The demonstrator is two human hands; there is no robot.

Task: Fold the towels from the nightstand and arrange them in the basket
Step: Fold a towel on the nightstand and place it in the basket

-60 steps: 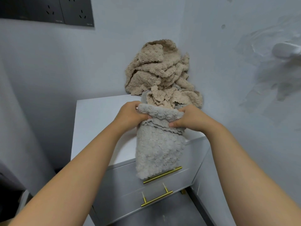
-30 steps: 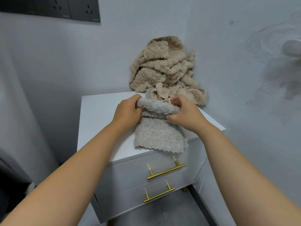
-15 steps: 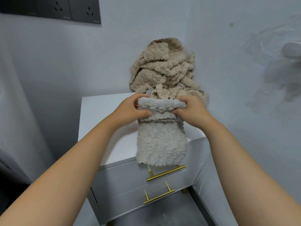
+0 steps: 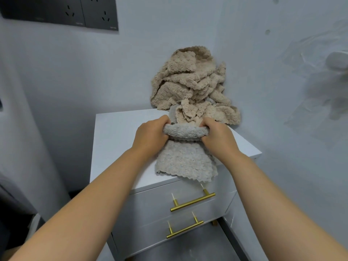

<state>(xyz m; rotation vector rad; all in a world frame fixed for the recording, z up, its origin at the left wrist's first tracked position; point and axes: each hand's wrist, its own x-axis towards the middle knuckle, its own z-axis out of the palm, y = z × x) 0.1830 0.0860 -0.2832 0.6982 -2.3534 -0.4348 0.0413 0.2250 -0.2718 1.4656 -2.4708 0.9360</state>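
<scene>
The nightstand (image 4: pixel 116 132) has two drawers: the upper drawer (image 4: pixel 150 202) and the lower drawer (image 4: pixel 143 230). Both are pushed shut, each with a brass bar handle, so whatever they hold is hidden. On the white tabletop, the grey towel (image 4: pixel 185 161) lies near the front edge. Its far end is gathered into a thick roll, and its flat part spreads toward the viewer until the scalloped hem hangs just over the edge above the upper handle (image 4: pixel 193 201). The left hand (image 4: pixel 150 136) grips the left end of that roll and the right hand (image 4: pixel 216 136) grips the right end. The fingers (image 4: pixel 163 119) of both are curled over the top of the roll and clenched on the cloth, while the thumbs are tucked underneath and cannot be seen. Just behind the hands, a pile of beige towels (image 4: pixel 190 85) is heaped in the back right corner. It leans against both walls and touches the far side of the roll, and how many towels are in it is hard to make out. A dark socket panel (image 4: pixel 75 12) on the wall is cut off at the top edge. A pale object (image 4: pixel 337 61) at the right edge is blurred and cropped.
</scene>
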